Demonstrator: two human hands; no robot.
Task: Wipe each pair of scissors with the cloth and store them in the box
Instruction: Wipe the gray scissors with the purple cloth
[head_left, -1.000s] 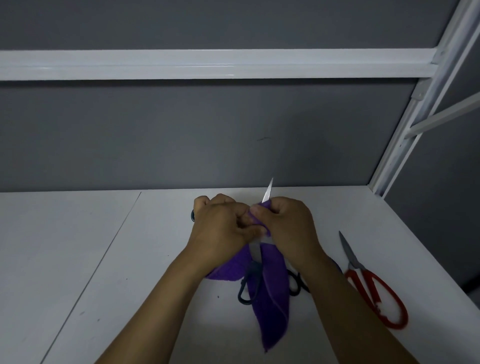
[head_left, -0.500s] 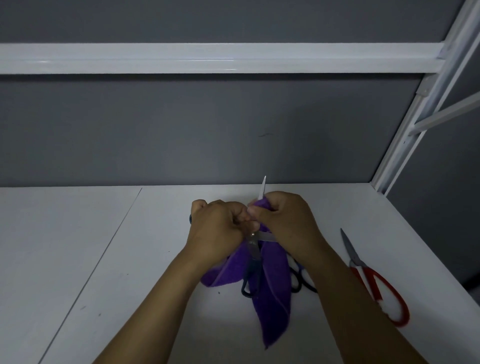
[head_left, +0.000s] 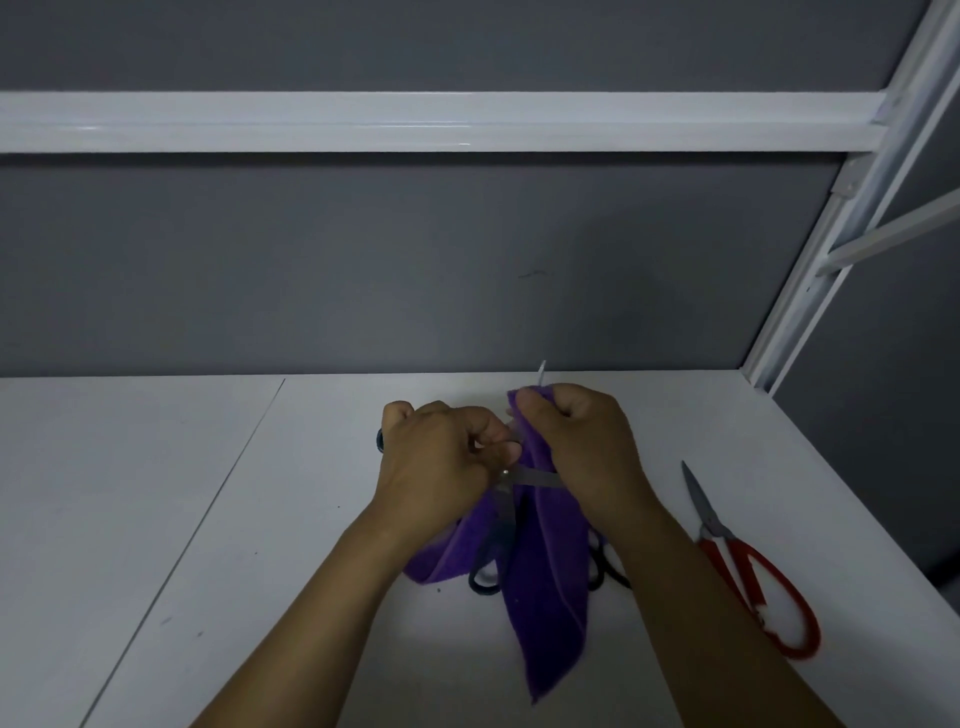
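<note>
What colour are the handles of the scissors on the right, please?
The handles are red; head view.

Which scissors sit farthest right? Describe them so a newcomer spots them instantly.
On the white table, look to the right side near the slanted white frame post. The red-handled scissors lie flat, right of the person's right forearm, blades pointing toward the wall. They alone have red loops and lie clear of the purple cloth, unlike the dark-handled scissors.
</note>
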